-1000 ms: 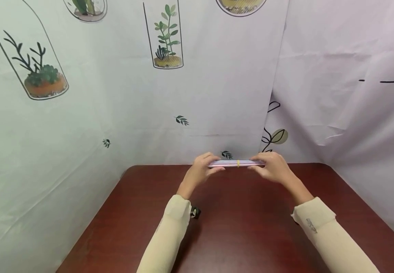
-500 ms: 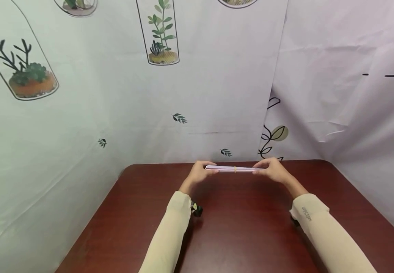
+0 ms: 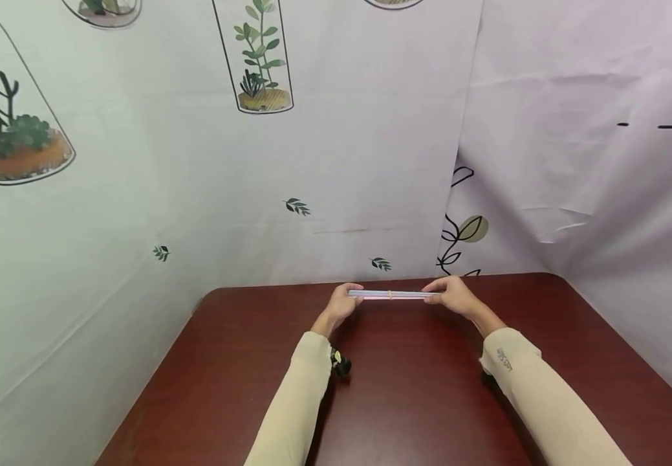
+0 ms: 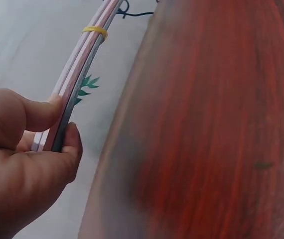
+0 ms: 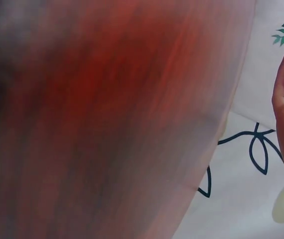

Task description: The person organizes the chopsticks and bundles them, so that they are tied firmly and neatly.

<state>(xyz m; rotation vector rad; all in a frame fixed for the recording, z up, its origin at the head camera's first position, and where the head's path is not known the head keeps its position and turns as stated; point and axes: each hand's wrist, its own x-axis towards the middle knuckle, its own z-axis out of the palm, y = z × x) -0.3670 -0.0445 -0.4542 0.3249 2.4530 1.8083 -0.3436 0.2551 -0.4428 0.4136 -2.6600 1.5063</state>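
A bundle of thin, straight sticks (image 3: 408, 294) in pale pink, lilac and grey is held level near the far side of the table. Around its middle runs a yellow rubber band (image 4: 94, 31). My left hand (image 3: 340, 304) pinches the left end, thumb on one side and fingers on the other, as the left wrist view shows. At the other end, my right hand (image 3: 456, 298) grips the bundle between thumb and fingers. Only part of that hand and a short length of the sticks appear at the right edge of the right wrist view. The exact kind of stick cannot be told.
The dark red wooden table (image 3: 405, 388) lies beneath both hands, its far edge just behind them. A white cloth backdrop (image 3: 365, 162) printed with plants hangs behind and along both sides. A small dark device (image 3: 340, 364) sits at the left cuff.
Both hands have moved slightly down and left in the head view, still holding the bundle at its ends. The bundle now shows more bluish-grey on top. The head view has shifted a little.
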